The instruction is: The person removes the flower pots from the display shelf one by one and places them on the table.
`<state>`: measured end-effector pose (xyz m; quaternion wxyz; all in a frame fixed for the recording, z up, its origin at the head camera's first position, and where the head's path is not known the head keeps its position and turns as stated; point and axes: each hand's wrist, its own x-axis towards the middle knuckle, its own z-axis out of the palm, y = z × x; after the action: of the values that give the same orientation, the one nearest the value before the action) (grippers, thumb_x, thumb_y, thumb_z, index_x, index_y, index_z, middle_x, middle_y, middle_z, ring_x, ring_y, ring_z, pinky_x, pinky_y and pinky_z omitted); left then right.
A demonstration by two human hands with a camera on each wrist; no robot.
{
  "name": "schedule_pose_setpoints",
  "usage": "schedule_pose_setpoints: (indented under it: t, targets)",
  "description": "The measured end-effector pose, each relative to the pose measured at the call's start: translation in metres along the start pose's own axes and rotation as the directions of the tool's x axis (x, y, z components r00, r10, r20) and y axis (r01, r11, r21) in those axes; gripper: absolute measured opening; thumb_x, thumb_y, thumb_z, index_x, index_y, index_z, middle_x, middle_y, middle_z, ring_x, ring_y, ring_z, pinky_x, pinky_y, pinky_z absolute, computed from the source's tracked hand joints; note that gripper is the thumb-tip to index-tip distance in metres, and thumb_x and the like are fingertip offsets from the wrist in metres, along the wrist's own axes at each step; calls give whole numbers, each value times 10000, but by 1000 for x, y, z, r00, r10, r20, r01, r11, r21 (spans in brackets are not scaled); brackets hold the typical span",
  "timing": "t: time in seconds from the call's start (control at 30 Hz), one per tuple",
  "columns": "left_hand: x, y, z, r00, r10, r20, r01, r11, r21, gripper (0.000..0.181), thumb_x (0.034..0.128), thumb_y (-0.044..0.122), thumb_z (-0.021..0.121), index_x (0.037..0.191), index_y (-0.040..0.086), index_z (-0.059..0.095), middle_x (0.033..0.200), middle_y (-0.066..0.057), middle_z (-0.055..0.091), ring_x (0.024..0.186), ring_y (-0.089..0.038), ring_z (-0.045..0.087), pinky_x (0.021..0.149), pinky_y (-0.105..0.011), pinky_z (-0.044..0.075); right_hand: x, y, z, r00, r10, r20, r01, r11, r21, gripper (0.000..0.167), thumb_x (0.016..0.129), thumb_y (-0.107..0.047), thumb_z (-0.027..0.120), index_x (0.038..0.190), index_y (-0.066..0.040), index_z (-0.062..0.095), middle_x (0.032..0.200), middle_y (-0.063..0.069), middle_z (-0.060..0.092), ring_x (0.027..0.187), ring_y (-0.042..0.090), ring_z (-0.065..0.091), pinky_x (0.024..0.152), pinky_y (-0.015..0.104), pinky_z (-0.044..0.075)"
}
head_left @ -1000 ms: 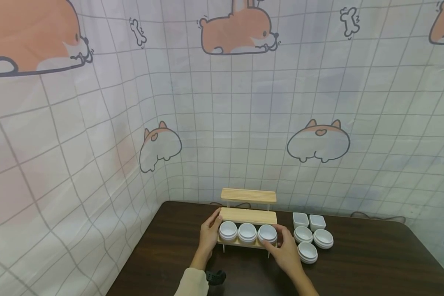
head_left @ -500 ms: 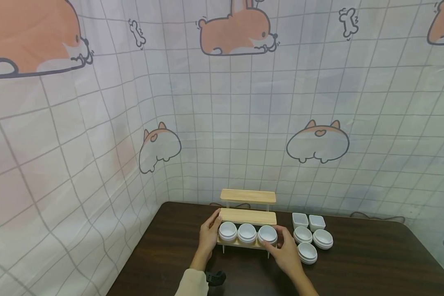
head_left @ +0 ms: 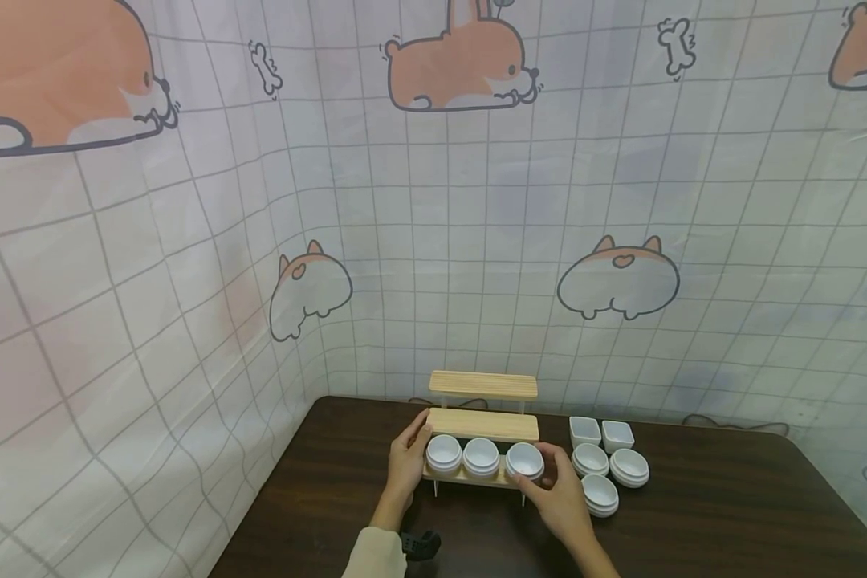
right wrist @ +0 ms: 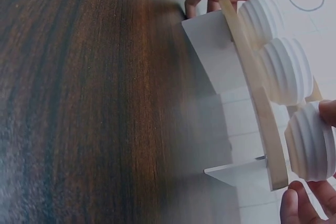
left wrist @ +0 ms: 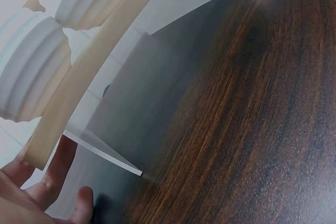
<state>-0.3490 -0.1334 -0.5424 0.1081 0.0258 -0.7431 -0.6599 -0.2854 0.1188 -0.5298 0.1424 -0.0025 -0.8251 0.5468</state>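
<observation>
A three-tier wooden display stand (head_left: 483,423) with clear legs stands on the dark table. Three white ribbed bowls, perhaps stacks, line its lowest tier: a left bowl (head_left: 444,454), a middle bowl (head_left: 481,457) and a right bowl (head_left: 525,461). My left hand (head_left: 405,460) holds the stand's left end; in the left wrist view its fingers (left wrist: 59,167) reach under the board beside a clear leg. My right hand (head_left: 559,492) pinches the right bowl, thumb on the front of its rim and fingers round its outer side. The right wrist view shows this bowl (right wrist: 311,142) slightly tilted.
Right of the stand are two square white dishes (head_left: 600,433) and several round white bowls (head_left: 629,466) in a cluster. A dark cable (head_left: 737,423) runs along the table's back edge, near a patterned curtain (head_left: 491,201). The stand's upper two tiers hold nothing.
The right bowl has shifted slightly rightward with my right hand, widening its gap from the middle bowl. My left hand keeps its place on the stand.
</observation>
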Motion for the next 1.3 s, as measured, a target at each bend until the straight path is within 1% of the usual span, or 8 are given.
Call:
schedule_pose_setpoints:
  t: [0.37, 0.47, 0.63, 0.73, 0.9, 1.0, 1.2, 1.3]
  targets:
    - [-1, 0, 0, 1000, 10, -2, -10, 1000, -1, 404, 1052, 375, 570, 1446, 291, 601, 1515, -11, 565, 1230, -220, 583, 1042, -461, 458, -6, -2, -9, 1000, 14, -11, -13, 999, 34, 611, 829, -181, 870, 1346, -73, 564, 1261, 132, 652, 1143, 246, 602, 857, 249, 498]
    - [-1, 0, 0, 1000, 12, 0, -12, 1000, 0, 397, 1054, 367, 569, 1443, 296, 603, 1519, -9, 560, 1212, -206, 575, 1011, -421, 463, -9, -4, -13, 1000, 20, -13, -19, 999, 42, 623, 822, -171, 875, 1349, -64, 561, 1251, 141, 650, 1116, 231, 602, 849, 228, 506]
    - [0, -1, 0, 1000, 15, 6, -15, 1000, 0, 393, 1054, 370, 569, 1441, 307, 602, 1523, -6, 557, 1107, -169, 552, 927, -338, 438, -10, -4, -20, 999, 25, -22, -24, 999, 45, 636, 812, -154, 880, 1349, -54, 554, 1234, 148, 642, 1071, 202, 592, 827, 195, 510]
    - [0, -1, 0, 1000, 10, 0, -10, 1000, 4, 393, 1050, 380, 574, 1435, 311, 608, 1513, -8, 567, 1115, -166, 565, 941, -352, 453, -11, -4, -24, 999, 21, -28, -20, 999, 36, 631, 813, -139, 877, 1351, -64, 556, 1229, 139, 639, 1024, 157, 587, 808, 179, 511]
    - [0, 0, 1, 1000, 9, -9, -9, 1000, -4, 392, 1048, 373, 578, 1433, 305, 611, 1505, -10, 575, 1197, -200, 585, 1012, -432, 470, -12, -3, -33, 999, 9, -39, -8, 999, 38, 629, 816, -139, 872, 1354, -60, 555, 1194, 162, 625, 924, 102, 590, 752, 182, 516]
    - [0, 0, 1, 1000, 22, -11, -22, 1000, -7, 398, 1052, 362, 573, 1440, 278, 609, 1506, -29, 575, 1220, -218, 585, 1024, -455, 472, -13, -4, -40, 999, 11, -43, -10, 999, 31, 630, 824, -148, 864, 1362, -53, 552, 1215, 159, 617, 954, 111, 582, 774, 188, 511]
    - [0, -1, 2, 999, 26, -18, -26, 1000, 16, 404, 1057, 369, 563, 1442, 256, 611, 1501, -56, 579, 1080, -183, 572, 902, -350, 464, -14, -3, -54, 998, 6, -63, -7, 1000, -7, 621, 836, -163, 855, 1369, -54, 555, 1284, 126, 615, 1017, 47, 542, 858, 206, 506]
    - [0, 0, 2, 1000, 14, -22, -13, 1000, 16, 398, 1053, 376, 568, 1437, 280, 613, 1500, -35, 582, 1097, -177, 575, 926, -364, 468, -13, -3, -63, 998, 12, -60, -11, 1000, 7, 623, 842, -158, 850, 1379, -60, 549, 1291, 147, 606, 1006, 29, 563, 839, 178, 521]
